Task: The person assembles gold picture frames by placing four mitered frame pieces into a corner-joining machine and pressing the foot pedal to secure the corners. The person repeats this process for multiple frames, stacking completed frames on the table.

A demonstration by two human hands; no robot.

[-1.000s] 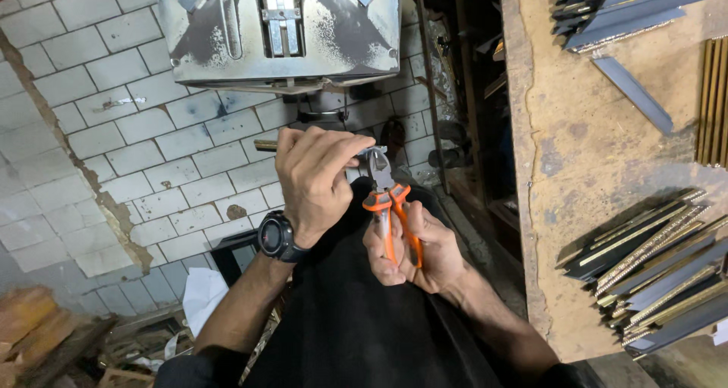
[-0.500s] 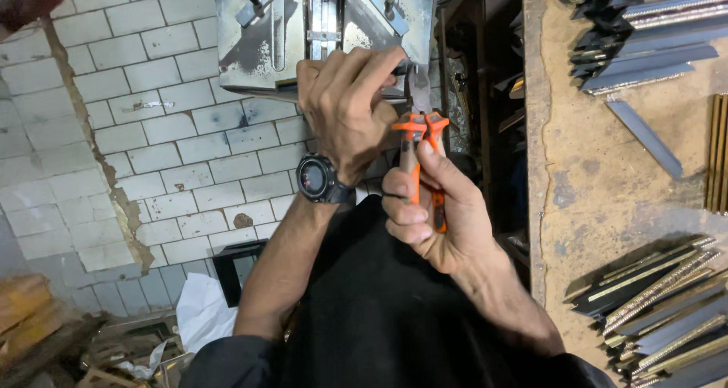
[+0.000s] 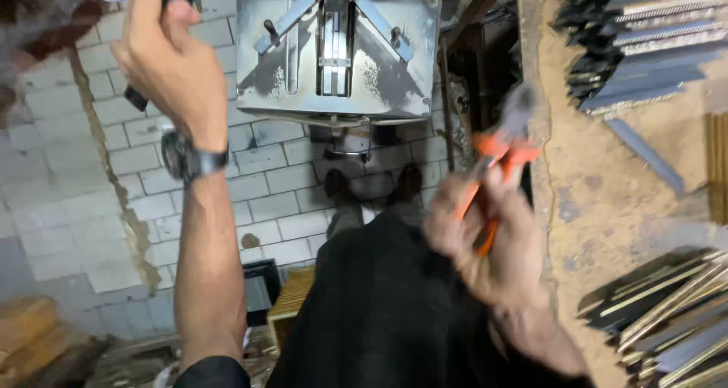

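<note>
- A dark handled object is gripped in the closed left hand, raised up and left of the metal machine plate.
- Orange-handled pliers are clasped in the blurred right hand; their long axis runs up from the fingers, just beside the wooden bench.
- Tiled floor lies below.

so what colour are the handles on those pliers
Orange, on the pliers held in the right hand; blurred by motion, but clear in the head view.

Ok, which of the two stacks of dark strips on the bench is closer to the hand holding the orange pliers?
The lower stack of dark strips, at the bench's near right corner; it lies just beside the right hand, while the upper stack sits farther up.
</note>
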